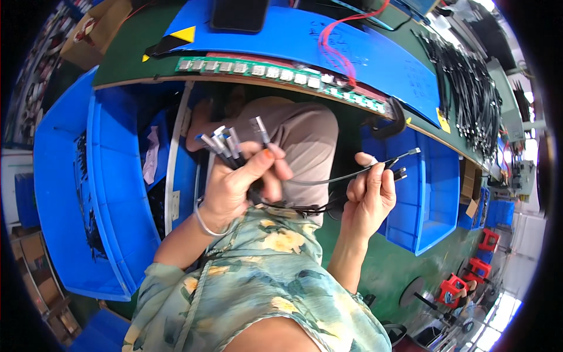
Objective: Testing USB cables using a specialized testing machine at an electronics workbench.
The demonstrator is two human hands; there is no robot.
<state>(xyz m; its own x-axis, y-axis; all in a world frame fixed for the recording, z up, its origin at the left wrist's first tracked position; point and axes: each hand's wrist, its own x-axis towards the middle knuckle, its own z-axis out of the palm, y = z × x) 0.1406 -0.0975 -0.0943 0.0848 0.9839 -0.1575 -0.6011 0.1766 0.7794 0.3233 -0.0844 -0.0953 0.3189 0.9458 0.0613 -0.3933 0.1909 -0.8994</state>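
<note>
A bunch of black USB cables [220, 142] is gripped in my left hand [240, 182], their metal plugs pointing up and away. One plug [258, 125] stands apart from the rest, between the thumb and fingers. My right hand [369, 196] is closed on the other ends of cables, with a small connector [415, 151] sticking out to the right past the fingertips. A thin dark cable [328, 180] stretches between both hands. More black cable lengths [299, 208] hang below, over my lap; part of the bunch is hidden behind my left hand.
Ahead, the bench edge carries a green circuit-board strip [264, 71] and a black clamp [392, 117]. A phone-like black slab [239, 14] lies on the blue sheet [375, 50]. Many black cables [469, 88] hang at right. Blue bins [70, 193] stand left and right [437, 193].
</note>
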